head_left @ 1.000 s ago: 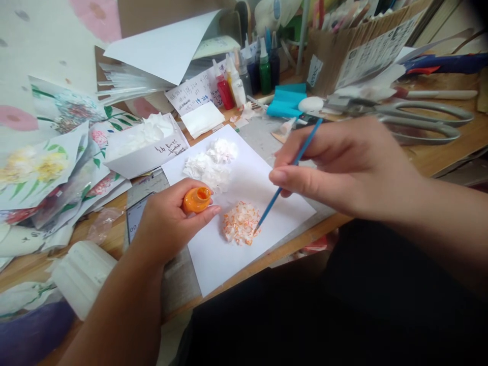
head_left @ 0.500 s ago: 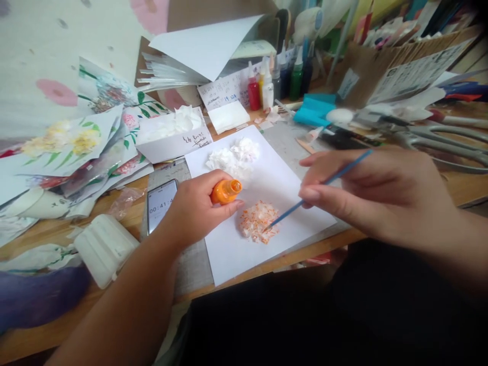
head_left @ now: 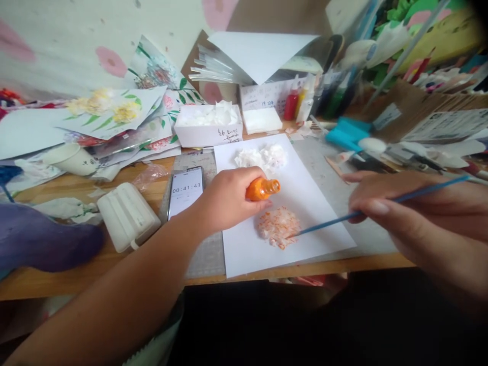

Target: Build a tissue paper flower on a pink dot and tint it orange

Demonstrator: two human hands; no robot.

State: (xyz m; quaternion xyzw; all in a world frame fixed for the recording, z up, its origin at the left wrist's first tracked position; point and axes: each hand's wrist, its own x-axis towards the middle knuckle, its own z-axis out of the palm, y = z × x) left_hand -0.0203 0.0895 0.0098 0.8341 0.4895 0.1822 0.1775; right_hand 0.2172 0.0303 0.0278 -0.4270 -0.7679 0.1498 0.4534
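Note:
My left hand (head_left: 234,198) is closed around an uncapped orange paint bottle (head_left: 263,188), tilted with its mouth to the right. Between the thumb and fingers of my right hand (head_left: 404,208) is a thin blue paintbrush (head_left: 343,217). Its tip touches the right edge of a ruffled white flower (head_left: 279,226) speckled with orange, which looks like paper. The flower lies on a white sheet of paper (head_left: 244,256), below the bottle. Two plain white ruffled flowers (head_left: 273,156) sit at the far end of the sheet, partly behind my left hand.
A phone (head_left: 186,190) with a running timer lies left of the sheet, beside a white case (head_left: 128,216). Behind are a box of white tissue-like pieces (head_left: 209,127) and several paint bottles (head_left: 292,104). Blue paper (head_left: 348,133) and a cardboard box (head_left: 427,112) stand at the right.
The view has shifted, so things appear further right. The brush now lies at a flatter angle, its tip at the flower's right edge, and my right hand is further from the flower.

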